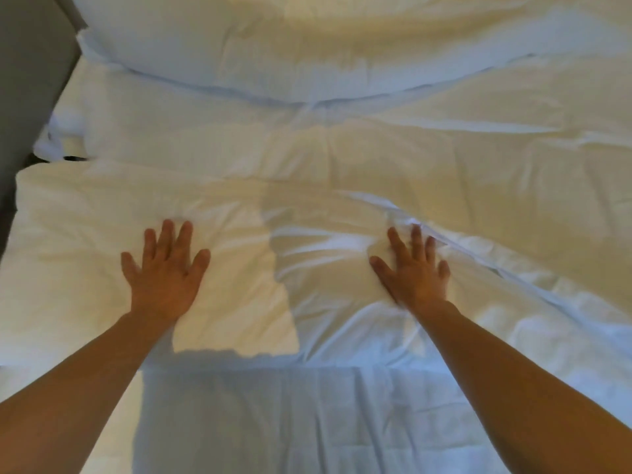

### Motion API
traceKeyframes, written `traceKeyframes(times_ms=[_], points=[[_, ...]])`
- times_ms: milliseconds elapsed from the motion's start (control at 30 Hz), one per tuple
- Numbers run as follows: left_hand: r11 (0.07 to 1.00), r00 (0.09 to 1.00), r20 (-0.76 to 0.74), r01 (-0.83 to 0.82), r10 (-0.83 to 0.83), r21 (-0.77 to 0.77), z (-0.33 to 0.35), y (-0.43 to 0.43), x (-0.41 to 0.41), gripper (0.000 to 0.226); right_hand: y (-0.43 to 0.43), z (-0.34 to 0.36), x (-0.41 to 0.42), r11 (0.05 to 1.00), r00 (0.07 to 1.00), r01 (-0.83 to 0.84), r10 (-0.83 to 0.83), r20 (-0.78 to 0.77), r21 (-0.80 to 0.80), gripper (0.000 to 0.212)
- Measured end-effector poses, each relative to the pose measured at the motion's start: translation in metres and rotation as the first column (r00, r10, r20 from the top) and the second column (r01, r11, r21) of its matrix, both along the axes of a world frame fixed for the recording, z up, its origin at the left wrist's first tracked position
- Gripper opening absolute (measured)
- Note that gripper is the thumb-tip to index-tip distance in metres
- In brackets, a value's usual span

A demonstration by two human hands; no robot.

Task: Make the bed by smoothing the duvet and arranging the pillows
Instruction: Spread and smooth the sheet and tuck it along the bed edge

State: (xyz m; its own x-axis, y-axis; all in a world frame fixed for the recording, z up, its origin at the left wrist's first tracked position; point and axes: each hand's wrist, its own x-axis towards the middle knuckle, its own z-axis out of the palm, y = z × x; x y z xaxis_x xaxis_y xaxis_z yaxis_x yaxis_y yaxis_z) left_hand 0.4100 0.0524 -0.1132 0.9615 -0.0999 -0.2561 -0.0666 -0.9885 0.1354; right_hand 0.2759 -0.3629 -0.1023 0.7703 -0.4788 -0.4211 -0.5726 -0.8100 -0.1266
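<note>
Midway: I am pressing left hand (164,268) and right hand (412,268), both flat and empty, on the creased duvet (325,254); far pillows (239,63) looking roughly placed.

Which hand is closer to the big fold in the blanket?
Right. The right hand lies flat with its fingertips touching the raised fold in the white duvet. The left hand rests flat on smoother fabric, well away on the other side.
</note>
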Motion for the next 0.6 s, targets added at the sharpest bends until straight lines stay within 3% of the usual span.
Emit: traceKeyframes(times_ms=[267, 433, 500, 600], points=[[0.944, 0.956, -0.046, 0.279, -0.291, -0.174, 0.017, -0.207, -0.119, 0.077, -0.081, 0.012, -0.110, 0.988, 0.997, -0.062, 0.068, 0.038, -0.144, 0.067], [0.872, 0.874, -0.093, 0.457, -0.477, -0.176, 0.017, -0.346, -0.193, 0.079, -0.160, 0.021, -0.197, 0.978, 0.991, -0.076, 0.095, 0.094, -0.193, 0.063], [0.885, 0.879, -0.133, 0.436, -0.457, -0.162, 0.010, -0.387, -0.215, 0.089, -0.200, 0.024, -0.232, 0.975, 0.988, -0.078, 0.104, 0.117, -0.208, 0.061], [0.928, 0.938, -0.148, 0.271, -0.315, -0.254, 0.007, -0.435, -0.239, 0.095, -0.263, 0.030, -0.288, 0.972, 0.983, -0.097, 0.127, 0.134, -0.212, 0.062]])
